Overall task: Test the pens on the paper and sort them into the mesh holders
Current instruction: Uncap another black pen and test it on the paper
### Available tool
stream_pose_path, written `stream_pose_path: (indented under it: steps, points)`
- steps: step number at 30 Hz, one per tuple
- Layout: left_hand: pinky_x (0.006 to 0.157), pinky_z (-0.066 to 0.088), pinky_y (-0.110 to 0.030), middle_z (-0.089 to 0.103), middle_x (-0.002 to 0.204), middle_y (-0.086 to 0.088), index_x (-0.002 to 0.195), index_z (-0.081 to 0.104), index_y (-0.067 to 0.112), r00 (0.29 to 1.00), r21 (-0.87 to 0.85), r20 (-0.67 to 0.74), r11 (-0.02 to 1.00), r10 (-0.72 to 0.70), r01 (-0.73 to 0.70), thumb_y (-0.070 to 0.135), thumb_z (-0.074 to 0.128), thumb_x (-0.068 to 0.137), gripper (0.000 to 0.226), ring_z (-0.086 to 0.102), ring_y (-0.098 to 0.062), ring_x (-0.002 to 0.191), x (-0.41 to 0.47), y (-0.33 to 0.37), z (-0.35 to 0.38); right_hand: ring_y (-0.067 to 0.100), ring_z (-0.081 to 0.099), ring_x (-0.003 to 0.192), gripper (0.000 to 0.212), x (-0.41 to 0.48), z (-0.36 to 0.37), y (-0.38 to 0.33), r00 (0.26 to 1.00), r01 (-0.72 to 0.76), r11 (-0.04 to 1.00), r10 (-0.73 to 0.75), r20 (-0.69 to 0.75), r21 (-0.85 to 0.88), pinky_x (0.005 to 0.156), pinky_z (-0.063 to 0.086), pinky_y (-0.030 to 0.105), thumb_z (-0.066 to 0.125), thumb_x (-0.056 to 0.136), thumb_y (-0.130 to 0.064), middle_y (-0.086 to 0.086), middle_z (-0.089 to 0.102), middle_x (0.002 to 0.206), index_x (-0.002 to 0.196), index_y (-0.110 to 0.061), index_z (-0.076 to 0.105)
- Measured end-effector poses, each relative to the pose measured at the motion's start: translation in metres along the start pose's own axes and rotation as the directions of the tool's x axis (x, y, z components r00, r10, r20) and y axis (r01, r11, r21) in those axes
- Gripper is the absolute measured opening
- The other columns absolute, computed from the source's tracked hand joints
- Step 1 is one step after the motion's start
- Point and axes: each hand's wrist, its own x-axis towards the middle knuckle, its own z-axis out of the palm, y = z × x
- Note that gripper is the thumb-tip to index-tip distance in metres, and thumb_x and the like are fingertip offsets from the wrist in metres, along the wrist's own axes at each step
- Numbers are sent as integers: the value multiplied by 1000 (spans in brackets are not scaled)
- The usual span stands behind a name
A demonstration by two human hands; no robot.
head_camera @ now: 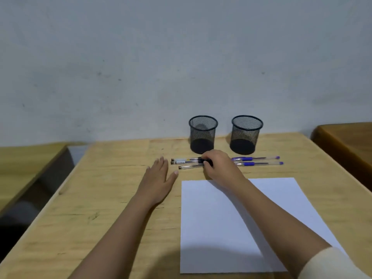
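Note:
Three black pens lie side by side on the wooden desk, just in front of the left mesh holder. My right hand reaches over the white paper and its fingers curl around the cap end of the black pens. Two blue pens lie to the right, below the right mesh holder. My left hand rests flat on the desk, fingers spread, just left of the black pens. Both holders look empty.
The desk stands against a grey wall. A second desk is at the left across a gap, and a darker brown desk sits at the right.

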Motion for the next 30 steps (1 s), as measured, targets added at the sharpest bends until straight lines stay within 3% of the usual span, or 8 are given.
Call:
stream_pose_path:
  steps: [6, 11, 13, 16, 18, 21, 26, 30]
  points:
    - [118, 0, -36, 2, 159, -2, 149, 7, 14, 999, 61, -14, 997, -46, 47, 49, 23, 98, 65, -1, -16, 147, 3, 1, 8, 23, 52, 92, 14, 17, 4, 7, 979, 182, 975, -168, 113, -130, 78, 47, 36, 54, 85, -13, 8, 60, 93, 95, -9, 63]
    - [118, 1, -35, 1, 159, -3, 149, 8, 13, 997, 44, -18, 997, -69, 69, 45, 23, 99, 62, -1, -16, 147, -7, 6, 8, 23, 52, 100, 17, 24, 5, 7, 961, 199, 965, -158, 225, -173, 80, 48, 38, 52, 89, -12, 8, 59, 102, 102, -9, 64]
    - [118, 3, -34, 3, 159, -3, 149, 10, 12, 998, 12, -1, 998, -65, 65, 44, 26, 99, 62, 2, -16, 147, -12, 6, 7, 21, 52, 97, 16, 23, 5, 4, 972, 178, 978, -158, 175, -105, 79, 45, 33, 54, 88, -10, 8, 59, 101, 100, -8, 64]
    - [104, 33, -31, 48, 136, 2, 129, 48, 14, 997, -247, -17, 966, -81, 75, 40, 39, 97, 43, 41, -18, 130, -21, 10, -3, 14, 51, 82, 12, 14, -5, -13, 998, 57, 977, -52, -27, 208, 70, 37, 13, 60, 84, -7, 8, 62, 94, 95, -5, 66]
    - [78, 43, -21, 63, 96, 10, 92, 57, 23, 995, -543, -51, 838, -86, 45, 38, 47, 95, 18, 59, -12, 93, -27, 22, -13, 11, 55, 74, 6, 8, -12, -27, 991, -18, 902, 74, -114, 431, 67, 41, 5, 64, 83, -7, 3, 63, 83, 89, -7, 65]
    - [82, 51, -22, 67, 94, 12, 92, 64, 30, 992, -752, -123, 656, -35, -70, 30, 56, 92, 8, 64, -8, 91, -30, 41, -26, 15, 63, 75, 9, -5, -24, -44, 969, -79, 662, 225, -97, 745, 73, 56, 21, 66, 82, -6, 1, 61, 75, 81, -11, 60]
    - [64, 46, -9, 68, 81, 3, 95, 69, 9, 946, -788, -324, 555, -7, -266, 8, 66, 84, 12, 61, 2, 65, -44, 62, -47, 14, 66, 71, 4, -31, -47, -61, 961, -49, 302, 273, -37, 952, 65, 57, 17, 59, 87, 0, 9, 60, 75, 85, 0, 55]
    - [72, 49, -11, 71, 88, 5, 92, 71, 16, 957, -781, -277, 559, 90, -279, 9, 71, 80, 14, 65, 0, 77, -52, 58, -51, 8, 68, 69, 7, -43, -47, -63, 957, -19, 178, 289, -34, 984, 75, 58, 22, 57, 88, -1, 9, 59, 79, 84, -3, 53]
